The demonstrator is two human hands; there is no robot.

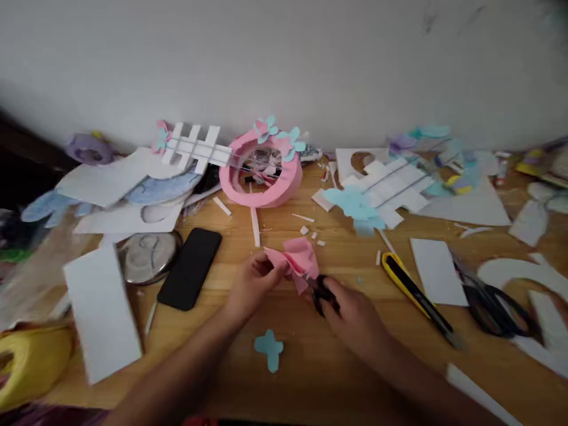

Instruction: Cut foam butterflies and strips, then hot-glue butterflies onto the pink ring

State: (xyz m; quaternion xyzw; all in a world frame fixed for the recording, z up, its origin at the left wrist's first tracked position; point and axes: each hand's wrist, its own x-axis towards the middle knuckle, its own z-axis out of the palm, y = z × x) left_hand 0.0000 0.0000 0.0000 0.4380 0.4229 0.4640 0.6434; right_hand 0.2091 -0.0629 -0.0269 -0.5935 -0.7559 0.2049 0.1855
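- Likely at cutting step, with scissors (323, 294) on pink paper (304, 253).
- Holding paper over the tabletop (323, 367), between left hand (255, 281) and right hand (355, 313).
- Pinching paper's left edge with left hand, narrow grip.
- Gripping dark-handled scissors in right hand, with blades (308, 277) at the paper; cannot tell how far apart.
- Have blue cutout (269, 350) lying flat on tabletop, apart from both hands.
- For next move, likely need to steady paper, feed it into blades, keep left hand clear.

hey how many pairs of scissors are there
2: black-handled scissors in the right hand, at the pink paper; another pair lying right of the yellow utility knife. Others may be hidden.
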